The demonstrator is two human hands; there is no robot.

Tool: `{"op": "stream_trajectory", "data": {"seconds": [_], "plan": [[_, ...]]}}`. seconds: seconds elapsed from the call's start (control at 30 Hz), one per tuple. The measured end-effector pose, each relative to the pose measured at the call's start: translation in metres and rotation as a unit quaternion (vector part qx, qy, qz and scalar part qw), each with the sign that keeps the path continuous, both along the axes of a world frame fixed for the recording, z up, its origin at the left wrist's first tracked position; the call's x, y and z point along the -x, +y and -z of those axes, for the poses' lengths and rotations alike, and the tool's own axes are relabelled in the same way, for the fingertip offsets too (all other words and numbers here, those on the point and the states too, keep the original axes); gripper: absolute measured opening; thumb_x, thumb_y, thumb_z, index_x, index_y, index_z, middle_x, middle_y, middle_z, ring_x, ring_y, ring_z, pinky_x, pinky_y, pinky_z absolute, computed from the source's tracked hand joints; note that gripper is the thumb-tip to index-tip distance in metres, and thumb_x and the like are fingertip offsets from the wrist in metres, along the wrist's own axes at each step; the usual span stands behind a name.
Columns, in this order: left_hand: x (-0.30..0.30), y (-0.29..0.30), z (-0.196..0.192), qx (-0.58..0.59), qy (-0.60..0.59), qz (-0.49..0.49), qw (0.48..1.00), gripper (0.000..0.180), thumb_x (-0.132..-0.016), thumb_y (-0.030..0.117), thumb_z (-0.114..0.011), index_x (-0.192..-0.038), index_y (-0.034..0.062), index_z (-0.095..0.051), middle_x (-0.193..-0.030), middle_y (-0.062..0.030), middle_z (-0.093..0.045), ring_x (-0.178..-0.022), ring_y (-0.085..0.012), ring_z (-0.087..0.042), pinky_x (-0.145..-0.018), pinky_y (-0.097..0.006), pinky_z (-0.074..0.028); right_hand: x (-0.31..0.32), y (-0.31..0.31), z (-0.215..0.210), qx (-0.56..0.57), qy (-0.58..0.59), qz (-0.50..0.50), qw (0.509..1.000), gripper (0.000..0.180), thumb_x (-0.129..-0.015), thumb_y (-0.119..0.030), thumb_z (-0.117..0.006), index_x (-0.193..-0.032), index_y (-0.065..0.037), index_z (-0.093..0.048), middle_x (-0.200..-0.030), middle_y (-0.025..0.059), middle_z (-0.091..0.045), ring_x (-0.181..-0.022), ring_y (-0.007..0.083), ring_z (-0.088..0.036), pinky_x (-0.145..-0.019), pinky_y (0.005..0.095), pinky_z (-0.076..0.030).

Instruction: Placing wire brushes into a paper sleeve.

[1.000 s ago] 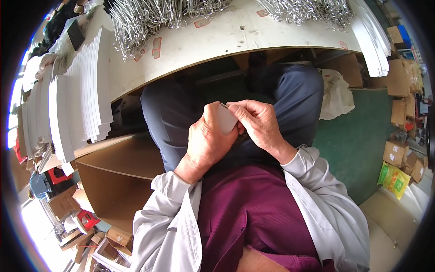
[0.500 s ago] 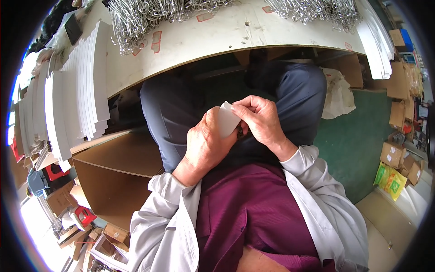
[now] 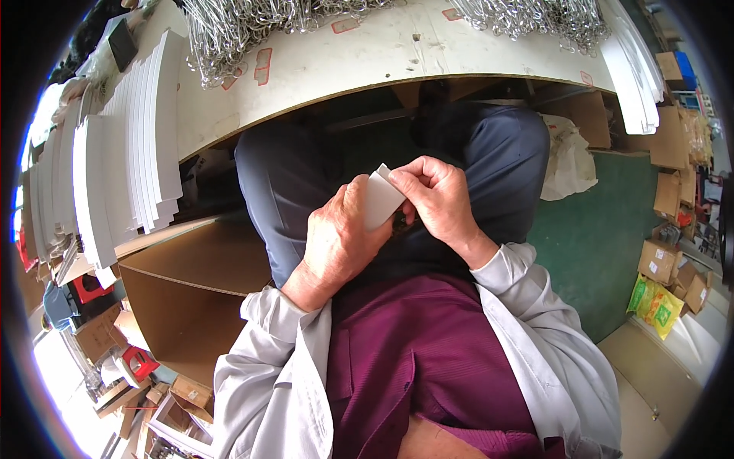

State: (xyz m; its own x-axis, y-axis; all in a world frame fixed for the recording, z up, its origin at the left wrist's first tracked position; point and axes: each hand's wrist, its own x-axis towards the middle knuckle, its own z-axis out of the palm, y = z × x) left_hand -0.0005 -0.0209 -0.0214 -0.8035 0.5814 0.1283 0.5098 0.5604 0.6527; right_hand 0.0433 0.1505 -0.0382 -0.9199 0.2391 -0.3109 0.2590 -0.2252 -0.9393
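Observation:
A small white cardboard box point(image 3: 382, 200) is held tilted over my lap. My left hand point(image 3: 336, 239) is wrapped around its left side and lower part. At the box's upper end, my right hand point(image 3: 437, 200) pinches the corner between thumb and fingers. A small flap or edge sticks up there beside the right thumb. The underside of the box and some of my fingertips are hidden.
Ahead is a white table point(image 3: 313, 73) bearing piles of metal wire hooks point(image 3: 245, 34). Stacked white cardboard strips point(image 3: 145, 145) stand at the left, more white strips point(image 3: 633, 84) at the right. An open brown carton point(image 3: 183, 302) sits beside my left leg.
Both hands remain on the white box. My left hand has shifted slightly left, and the box has turned a little, showing more of its top edge.

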Motion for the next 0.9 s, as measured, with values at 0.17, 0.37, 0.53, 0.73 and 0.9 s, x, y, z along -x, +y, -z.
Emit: {"op": "stream_trajectory", "data": {"seconds": [0.17,0.37,0.53,0.73,0.9], "plan": [[0.001,0.0,0.002,-0.018,0.022,0.004,1.0,0.053,-0.074,0.013,-0.082,-0.118,-0.0017,-0.056,-0.09,-0.0173,-0.068,-0.079,-0.0358,-0.071,-0.067,-0.043,-0.06,0.0,-0.006,-0.003,-0.1,0.032,0.01,0.994,0.016,-0.097,-0.012,-0.072,-0.09,0.002,-0.068,-0.072,0.0039,-0.07,-0.06,0.0055,-0.063,-0.051,0.0226,-0.05],[0.006,0.001,-0.007,-0.018,0.003,0.005,1.0,0.055,-0.074,0.015,-0.083,-0.119,-0.0014,-0.057,-0.092,-0.0189,-0.069,-0.082,-0.0371,-0.071,-0.069,-0.043,-0.061,-0.006,-0.01,-0.014,-0.111,0.074,0.015,0.991,0.019,-0.097,-0.014,-0.073,-0.105,0.003,-0.072,-0.08,0.0094,-0.074,-0.07,0.0075,-0.067,-0.061,0.0258,-0.054],[0.009,-0.001,-0.008,-0.024,-0.076,-0.026,0.996,0.06,-0.073,0.016,-0.087,-0.124,-0.0023,-0.061,-0.103,-0.023,-0.071,-0.092,-0.0386,-0.073,-0.077,-0.042,-0.061,-0.01,-0.016,0.002,-0.189,0.186,0.013,0.964,0.036,-0.097,-0.016,-0.073,-0.129,0.001,-0.067,-0.084,0.0124,-0.074,-0.07,0.0107,-0.068,-0.062,0.0287,-0.054],[0.009,-0.004,-0.005,-0.028,-0.078,-0.032,0.996,0.061,-0.074,0.016,-0.087,-0.126,-0.0025,-0.061,-0.103,-0.0232,-0.072,-0.093,-0.0373,-0.074,-0.078,-0.041,-0.061,-0.01,-0.013,0.001,-0.294,0.223,-0.044,0.928,0.046,-0.093,-0.011,-0.076,-0.134,0.003,-0.062,-0.088,0.0189,-0.073,-0.074,0.0223,-0.074,-0.065,0.0329,-0.057],[0.008,-0.004,-0.002,-0.039,-0.051,-0.017,0.998,0.062,-0.073,0.016,-0.087,-0.126,-0.003,-0.061,-0.103,-0.0234,-0.072,-0.093,-0.0363,-0.074,-0.078,-0.041,-0.061,-0.012,-0.013,-0.002,-0.237,0.212,-0.044,0.947,0.047,-0.092,-0.009,-0.075,-0.135,0.004,-0.061,-0.095,0.0189,-0.074,-0.078,0.0198,-0.074,-0.067,0.0321,-0.058]]}}
